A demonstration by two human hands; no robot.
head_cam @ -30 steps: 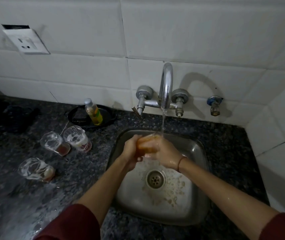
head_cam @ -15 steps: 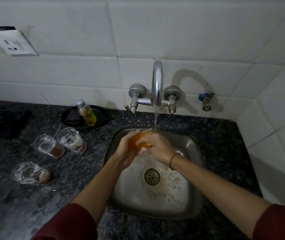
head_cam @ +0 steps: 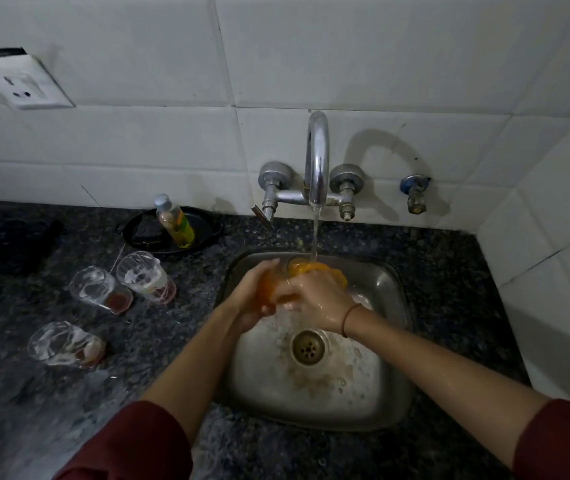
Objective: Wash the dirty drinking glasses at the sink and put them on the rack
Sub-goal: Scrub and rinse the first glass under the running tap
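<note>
head view: only camera, looks down on the sink, so everything below comes from it
step: scrubbing one glass under running water; I'd say early in the task, three more wait
glass (head_cam: 278, 289): over the back half of the sink (head_cam: 384, 375), tilted, mouth towards the tap (head_cam: 316, 157), mostly hidden by both hands
left hand (head_cam: 250, 299): fingers wrapped round the glass body, firm hold
right hand (head_cam: 316, 296): fingers curled over an orange scrubber (head_cam: 332, 271), pressing it on the glass near the rim
water (head_cam: 314, 233): thin stream landing on scrubber and rim
dirty glasses (head_cam: 101, 289): three on the counter (head_cam: 34, 410) left of the sink, two near each other, third (head_cam: 65, 344) nearer me and apart; white film inside, brown dregs at the bottom
soap bottle (head_cam: 174, 221): stands in a black dish (head_cam: 134, 233) by the wall, behind the glasses
drain (head_cam: 308, 348): open, brownish residue around it
rack: not in sight from here
doing it well: wet glass is slippery, so hold low over the basin; turn it with the left hand while the right works scrubber round the rim and down inside; rinse until the orange tint clears
risk: knocking the rim on the tap spout or steel wall
</note>
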